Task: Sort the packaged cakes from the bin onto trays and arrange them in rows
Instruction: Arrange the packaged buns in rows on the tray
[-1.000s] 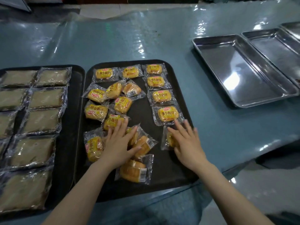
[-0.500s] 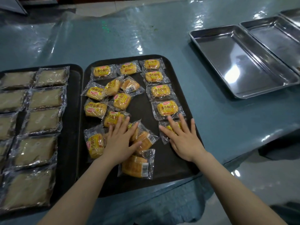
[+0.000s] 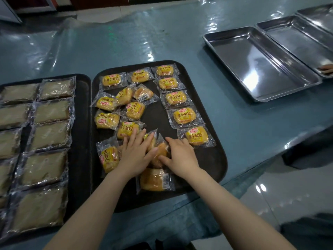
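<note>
Both bare forearms reach forward from the near edge of the view and converge over the near half of a black tray (image 3: pixel 212 170). Nearest the person, a wrapped yellow cake (image 3: pixel 155 179) lies barcode side up, just below the two wrists. The left hand (image 3: pixel 137 156) lies palm down with fingers spread and slightly fanned, pressing flat on a small heap of wrapped cakes; it grasps nothing. The right hand (image 3: pixel 182 156) is also palm down, its fingers angled toward the left hand and its thumb tucked against an orange-brown cake packet (image 3: pixel 161 152) wedged between the two hands; whether it pinches that packet or only rests on it, I cannot tell.

Farther along the tray's right side, a column of yellow packaged cakes (image 3: pixel 183 115) runs away from the person in a tidy row, turning into a line of three along the far edge. The left middle holds a loose, overlapping jumble (image 3: pixel 132 109).

To the left, a second black tray (image 3: pixel 81 112) carries rows of pale brown packets (image 3: pixel 50 110). Far right on the teal table (image 3: pixel 126 38) stand bare steel pans (image 3: pixel 255 64).
</note>
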The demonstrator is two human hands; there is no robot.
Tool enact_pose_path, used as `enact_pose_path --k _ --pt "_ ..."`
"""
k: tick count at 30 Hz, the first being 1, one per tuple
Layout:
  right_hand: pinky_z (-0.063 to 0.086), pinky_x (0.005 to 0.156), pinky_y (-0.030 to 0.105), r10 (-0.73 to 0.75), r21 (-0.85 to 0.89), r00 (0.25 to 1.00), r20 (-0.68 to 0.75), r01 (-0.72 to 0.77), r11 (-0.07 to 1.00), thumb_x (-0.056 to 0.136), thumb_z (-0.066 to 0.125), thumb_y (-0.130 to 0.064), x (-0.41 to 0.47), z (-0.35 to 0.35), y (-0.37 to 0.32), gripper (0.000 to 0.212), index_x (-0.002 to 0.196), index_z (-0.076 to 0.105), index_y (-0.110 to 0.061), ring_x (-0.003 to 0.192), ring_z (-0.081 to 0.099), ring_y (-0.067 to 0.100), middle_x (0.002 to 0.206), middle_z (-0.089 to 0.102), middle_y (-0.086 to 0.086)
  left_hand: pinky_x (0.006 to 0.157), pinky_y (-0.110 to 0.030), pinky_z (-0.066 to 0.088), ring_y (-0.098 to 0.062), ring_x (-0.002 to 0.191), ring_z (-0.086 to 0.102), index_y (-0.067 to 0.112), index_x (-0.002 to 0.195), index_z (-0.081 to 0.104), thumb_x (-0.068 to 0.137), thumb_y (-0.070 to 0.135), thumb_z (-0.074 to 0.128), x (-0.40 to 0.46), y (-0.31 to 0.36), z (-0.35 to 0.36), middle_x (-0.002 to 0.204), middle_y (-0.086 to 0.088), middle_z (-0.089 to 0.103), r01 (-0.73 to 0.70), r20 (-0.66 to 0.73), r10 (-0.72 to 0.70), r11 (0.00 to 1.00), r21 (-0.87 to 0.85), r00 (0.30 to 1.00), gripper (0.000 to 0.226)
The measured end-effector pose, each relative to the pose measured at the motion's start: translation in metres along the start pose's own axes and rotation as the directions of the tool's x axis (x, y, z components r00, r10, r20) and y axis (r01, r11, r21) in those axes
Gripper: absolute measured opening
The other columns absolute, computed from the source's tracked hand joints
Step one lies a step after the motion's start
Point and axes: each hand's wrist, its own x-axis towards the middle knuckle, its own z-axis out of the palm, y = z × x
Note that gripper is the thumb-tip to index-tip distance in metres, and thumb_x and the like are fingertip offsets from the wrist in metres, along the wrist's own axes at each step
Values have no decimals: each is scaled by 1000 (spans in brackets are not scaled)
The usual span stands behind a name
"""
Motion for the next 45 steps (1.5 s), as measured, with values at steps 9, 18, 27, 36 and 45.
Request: enact_pose_path --k 9,18,27,36,45 --pt "50 85 27 181 614 983 -6 -139 777 76 70 -8 -33 -33 3 30 99 65 -25 94 57 6 101 62 -8 106 -42 -16 -15 139 -21 42 141 31 87 54 50 -15 8 -20 154 10 -2 -83 30 87 991 -106 996 58" --pt "48 92 28 376 842 922 -94 -128 523 70 73 13 -52 -51 17 48 61 70 -34 110 53 2 112 60 -17 75 -7 45 8 92 61 17 63 67 73 -4 73 -36 52 -38 92 20 70 -197 -183 94 689 -697 979 23" --pt "57 62 35 524 958 803 283 -210 -196 97 53 -22 -64 -55 35 23 120 53 -18 84 72 27 114 62 13 79 -17 51 0 90 63 25 63 66 74 -6 71 -36 64 -26 95 17 66 -364 -363 188 778 -512 912 33" --pt "43 92 28 553 489 815 -170 -417 766 78 56 5 -79 -39 70 54 126 51 -20 117 53 20 125 57 3 103 -19 31 -4 127 40 30 118 63 89 12 58 -43 65 -2 135 12 51 -337 -32 343 897 -285 939 34" --pt "-10 112 39 221 -150 975 -41 -224 963 96 39 -51 -69 2 65 75 154 2 -21 145 -17 23 160 -14 3 96 -28 41 -11 114 53 15 107 69 82 -2 62 -55 33 -13 121 1 62 -301 -336 217 928 -221 916 32"
